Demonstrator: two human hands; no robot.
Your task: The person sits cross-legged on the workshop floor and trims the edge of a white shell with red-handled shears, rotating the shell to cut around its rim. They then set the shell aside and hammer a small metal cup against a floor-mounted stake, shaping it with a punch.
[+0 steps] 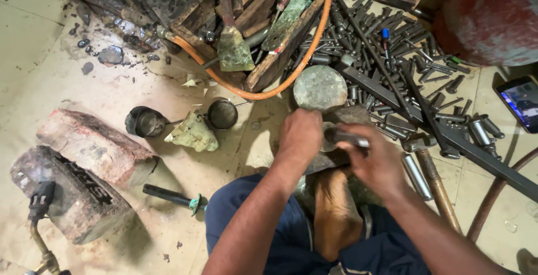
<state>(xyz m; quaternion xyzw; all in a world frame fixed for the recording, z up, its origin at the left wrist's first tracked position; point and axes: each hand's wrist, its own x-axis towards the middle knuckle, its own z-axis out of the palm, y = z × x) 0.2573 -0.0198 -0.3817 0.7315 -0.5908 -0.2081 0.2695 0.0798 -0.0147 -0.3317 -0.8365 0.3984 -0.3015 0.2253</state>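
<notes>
- Head view: a short grey metal rod [346, 138] lies across the fingers of the right hand [374, 163], which is clenched around it, just in front of the person's knees.
- Left hand [300, 138] is curled into a fist right beside the rod's near end, touching a small pale round piece [327, 136]; what it grips is hidden.
- Both hands work over a dark flat stone block [336, 157] resting by a bare foot [335, 208].
- Just beyond the hands stands a round greenish-grey metal anvil head [320, 88].
- To the right, a heap of dark steel punches and bolts [392, 45], a long black steel bar [448, 146] and a wooden-handled hammer [434, 180] crowd that side.
- An orange hose [291, 79] loops around a wooden tool tray [246, 17].
- Leftward lie two small black round cups [185, 119], a pale green lump [193, 133], two worn bricks [84, 168], a gas torch [39, 219] and a green-tipped black tool [171, 196].
- A phone [520, 102] glows at the right edge.
</notes>
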